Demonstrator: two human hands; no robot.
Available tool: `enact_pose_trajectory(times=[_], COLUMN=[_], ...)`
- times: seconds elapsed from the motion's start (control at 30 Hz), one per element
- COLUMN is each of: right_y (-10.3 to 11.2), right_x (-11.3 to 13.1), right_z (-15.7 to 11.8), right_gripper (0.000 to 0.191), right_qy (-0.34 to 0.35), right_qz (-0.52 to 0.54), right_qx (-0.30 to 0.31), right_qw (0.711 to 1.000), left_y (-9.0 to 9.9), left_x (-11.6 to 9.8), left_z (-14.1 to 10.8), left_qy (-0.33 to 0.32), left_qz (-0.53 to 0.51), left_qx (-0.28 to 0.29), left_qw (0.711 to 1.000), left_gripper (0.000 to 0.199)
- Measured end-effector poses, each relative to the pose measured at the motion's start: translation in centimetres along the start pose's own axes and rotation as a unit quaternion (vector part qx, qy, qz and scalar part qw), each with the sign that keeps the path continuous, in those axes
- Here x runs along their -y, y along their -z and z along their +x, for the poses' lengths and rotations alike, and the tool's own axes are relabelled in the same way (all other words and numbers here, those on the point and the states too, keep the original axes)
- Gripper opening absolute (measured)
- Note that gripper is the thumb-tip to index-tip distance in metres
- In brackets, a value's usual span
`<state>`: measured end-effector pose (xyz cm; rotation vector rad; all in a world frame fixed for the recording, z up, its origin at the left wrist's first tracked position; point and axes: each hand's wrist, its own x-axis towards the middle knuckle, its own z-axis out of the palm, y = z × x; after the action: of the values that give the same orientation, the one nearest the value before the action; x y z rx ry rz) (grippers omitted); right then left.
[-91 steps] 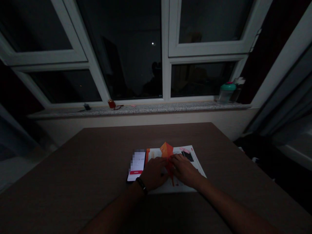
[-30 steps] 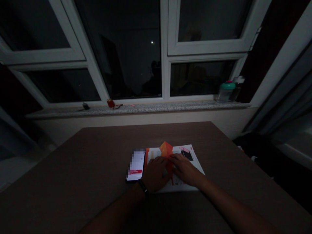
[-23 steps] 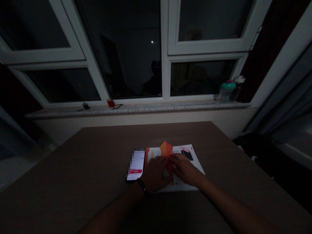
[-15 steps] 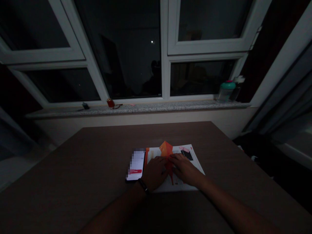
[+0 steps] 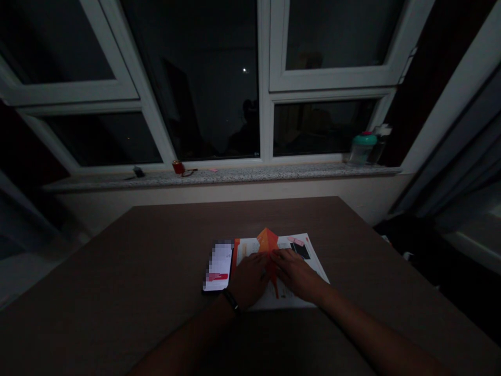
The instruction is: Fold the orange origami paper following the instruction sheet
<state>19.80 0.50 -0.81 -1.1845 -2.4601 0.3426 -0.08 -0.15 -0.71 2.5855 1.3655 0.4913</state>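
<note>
A folded orange-red sheet of paper [image 5: 267,239] lies on a printed white booklet [image 5: 297,298], its pointed end toward the window. From the left, my left hand [image 5: 250,279] is closed on the paper's edge, a dark band around its wrist. My right hand [image 5: 295,271] grips the opposite side, its fingertips close to the left ones over the crease. Between the hands a narrow red strip of the paper shows. The fingers cover its middle. A lit phone [image 5: 218,266] rests flat beside the booklet, left of my left hand.
The brown table [image 5: 117,271] extends around the booklet. Beyond it, a speckled windowsill [image 5: 242,174] holds a small red jar [image 5: 178,167], a dark small object [image 5: 138,171] and a teal-lidded bottle [image 5: 363,149]. Grey curtains hang at both sides.
Both hands stay almost in place on the folded paper, with only tiny finger shifts. The whole view has tilted very slightly.
</note>
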Motion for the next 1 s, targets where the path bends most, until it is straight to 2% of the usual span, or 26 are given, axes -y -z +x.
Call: enact_pose_trajectory(times=[0.1, 0.33, 0.57, 0.8, 1.0], right_y=[-0.3, -0.5, 0.1, -0.6, -0.6], right_x=[-0.2, -0.7, -0.5, -0.5, -0.7], right_z=[0.3, 0.7, 0.2, 0.8, 0.4], right_gripper=[0.039, 0.042, 0.054, 0.038, 0.051], right_qy=[-0.004, -0.016, -0.013, -0.049, -0.022], right_qz=[-0.008, -0.01, 0.011, 0.008, 0.006], right_qx=[-0.002, -0.014, 0.003, -0.02, -0.016], right_qw=[1.0, 1.0, 1.0, 0.999, 1.0], left_y=[0.3, 0.4, 0.3, 0.3, 0.4], left_x=[0.0, 0.6, 0.7, 0.5, 0.4], left_z=[0.5, 1.0, 0.3, 0.3, 0.1], left_qy=[-0.013, 0.002, -0.027, -0.01, -0.012], left_qz=[-0.01, -0.007, -0.011, -0.012, -0.004], left_qx=[-0.002, 0.015, -0.022, -0.015, -0.016], left_qw=[1.0, 1.0, 0.999, 1.0, 1.0], left_gripper=[0.031, 0.031, 0.038, 0.034, 0.04])
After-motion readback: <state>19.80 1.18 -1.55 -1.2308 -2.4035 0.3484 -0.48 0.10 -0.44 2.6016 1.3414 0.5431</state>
